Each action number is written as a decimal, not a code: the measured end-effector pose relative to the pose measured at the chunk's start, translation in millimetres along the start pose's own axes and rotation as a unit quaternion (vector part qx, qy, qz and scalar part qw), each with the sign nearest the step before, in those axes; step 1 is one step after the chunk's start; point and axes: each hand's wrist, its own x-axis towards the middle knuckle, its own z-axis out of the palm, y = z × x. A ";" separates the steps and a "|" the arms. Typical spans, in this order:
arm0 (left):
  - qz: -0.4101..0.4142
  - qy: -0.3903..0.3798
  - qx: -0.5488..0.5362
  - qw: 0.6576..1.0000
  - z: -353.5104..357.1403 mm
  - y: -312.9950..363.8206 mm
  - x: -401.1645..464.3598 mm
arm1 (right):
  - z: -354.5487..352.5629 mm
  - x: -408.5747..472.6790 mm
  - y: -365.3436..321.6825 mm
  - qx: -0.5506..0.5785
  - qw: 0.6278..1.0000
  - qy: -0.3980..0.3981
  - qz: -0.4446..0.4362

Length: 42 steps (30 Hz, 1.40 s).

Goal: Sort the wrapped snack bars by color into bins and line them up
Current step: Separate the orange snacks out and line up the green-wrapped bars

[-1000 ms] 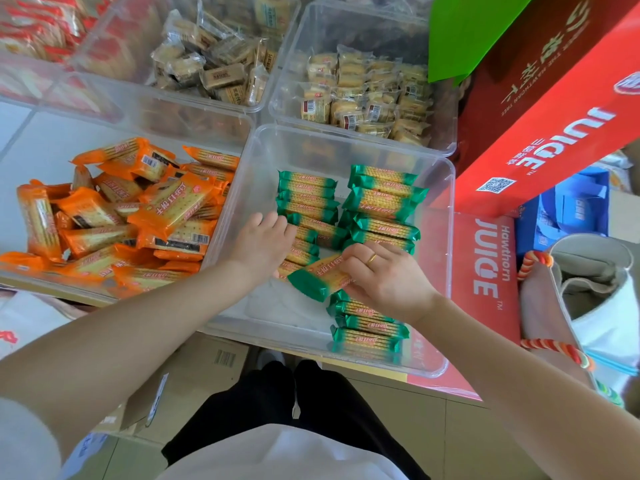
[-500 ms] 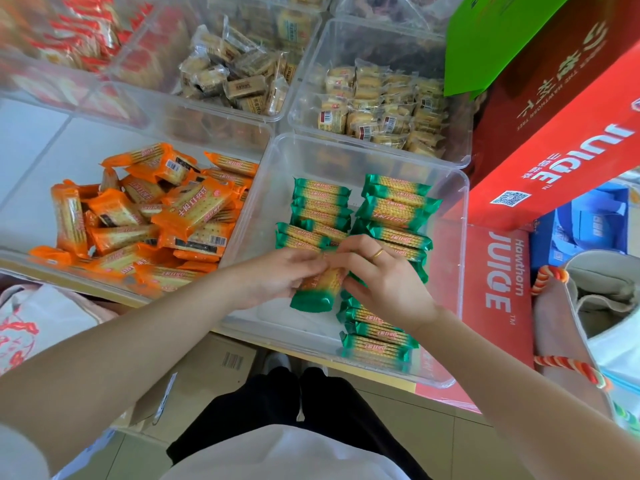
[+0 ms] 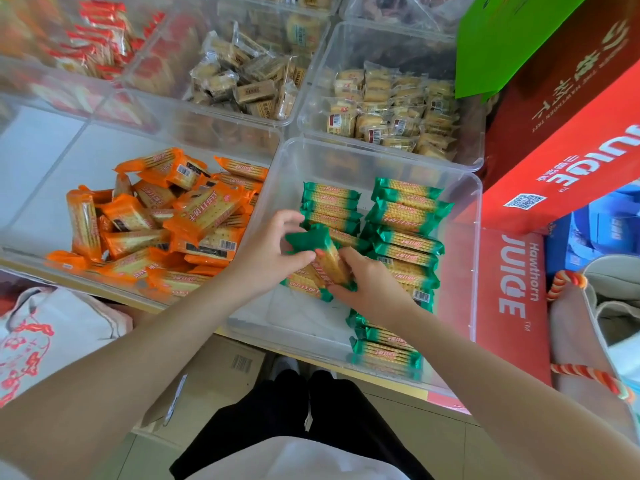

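A clear bin (image 3: 474, 216) holds green-wrapped snack bars in two rows, a left row (image 3: 330, 206) and a right row (image 3: 407, 230). Over the left row both hands hold one green bar (image 3: 325, 252), tilted. My left hand (image 3: 273, 252) pinches its upper end. My right hand (image 3: 367, 285) grips its lower end. More green bars (image 3: 384, 351) lie near the bin's front wall. Another clear bin (image 3: 41, 202) to the left holds a loose heap of orange-wrapped bars (image 3: 166, 223).
Behind stand bins of beige-wrapped biscuits (image 3: 249, 81), pale snack packs (image 3: 391, 112) and red-wrapped bars (image 3: 93, 46). Red juice cartons (image 3: 571, 143) crowd the right side. A cloth bag with a striped handle (image 3: 568, 282) sits at far right, cardboard boxes (image 3: 214, 372) below the shelf.
Both hands have turned the green bar and carried it up over the left row. The camera view has shifted, so the bins sit lower in the frame.
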 end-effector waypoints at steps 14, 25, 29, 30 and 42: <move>0.165 -0.162 0.679 0.696 29.8 -12.1 20.2 | 40.5 24.6 0.3 -0.204 0.973 -0.091 0.051; 0.224 -0.080 0.696 0.678 32.4 -35.7 27.3 | 28.6 44.5 -3.5 -0.202 0.962 -0.086 0.160; 0.257 -0.047 0.701 0.663 27.6 -49.6 31.7 | 37.3 52.7 -5.6 -0.080 0.978 -0.041 0.189; 0.255 -0.048 0.700 0.665 26.0 -51.3 31.1 | 38.3 51.2 -5.4 -0.054 0.984 -0.038 0.167; 0.116 -0.179 0.705 0.676 34.0 -43.7 32.8 | 30.3 49.7 -7.9 0.174 0.951 0.023 0.254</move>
